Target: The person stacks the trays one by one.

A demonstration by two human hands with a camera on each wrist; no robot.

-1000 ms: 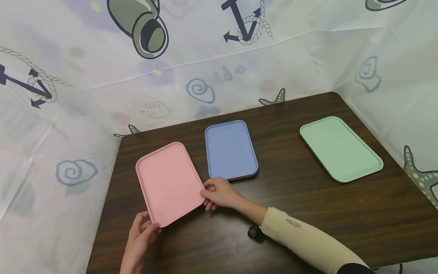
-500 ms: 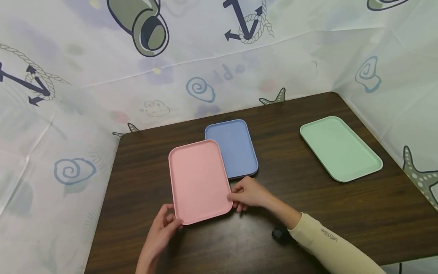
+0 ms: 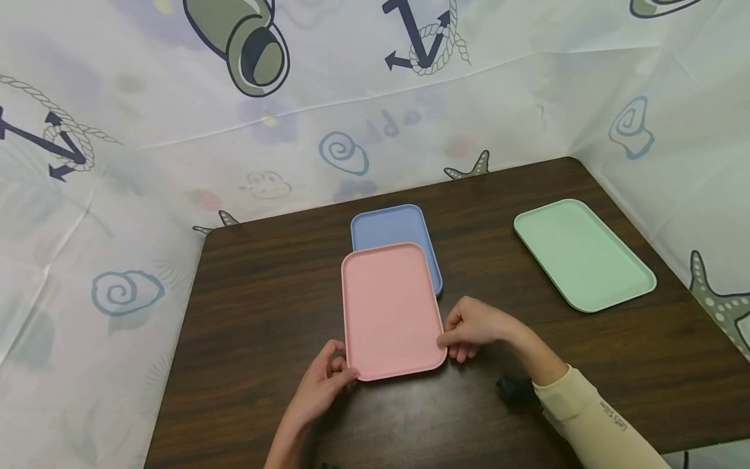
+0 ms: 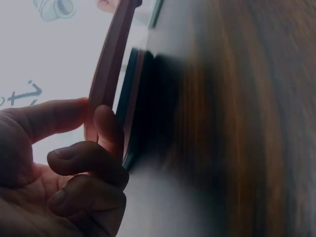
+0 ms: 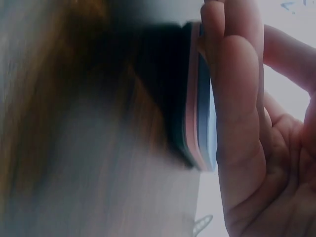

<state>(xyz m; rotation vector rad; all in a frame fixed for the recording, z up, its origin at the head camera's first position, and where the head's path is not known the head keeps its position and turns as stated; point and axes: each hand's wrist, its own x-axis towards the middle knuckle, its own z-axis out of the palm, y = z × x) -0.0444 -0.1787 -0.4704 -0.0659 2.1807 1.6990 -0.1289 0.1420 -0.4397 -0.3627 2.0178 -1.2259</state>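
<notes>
A pink rectangular tray (image 3: 389, 312) is held up in front of the blue tray (image 3: 391, 225), covering its lower part in the head view. My left hand (image 3: 319, 384) pinches the pink tray's near left corner between thumb and fingers; its rim (image 4: 108, 64) stands between them in the left wrist view. With thumb on top, my right hand (image 3: 477, 329) grips the right edge near the front corner. The right wrist view shows layered edges under the blue tray, a pink edge (image 5: 191, 98) and a darker one, so it tops a small stack.
A light green tray (image 3: 586, 257) lies at the right of the dark wood table (image 3: 252, 326). A patterned cloth (image 3: 293, 143) hangs behind and along both sides. Below my right wrist is a small black object (image 3: 514, 387).
Both hands have carried the pink tray rightward from the left side, turning it slightly, until it overlaps the blue tray in view. The blue and green trays have stayed put.
</notes>
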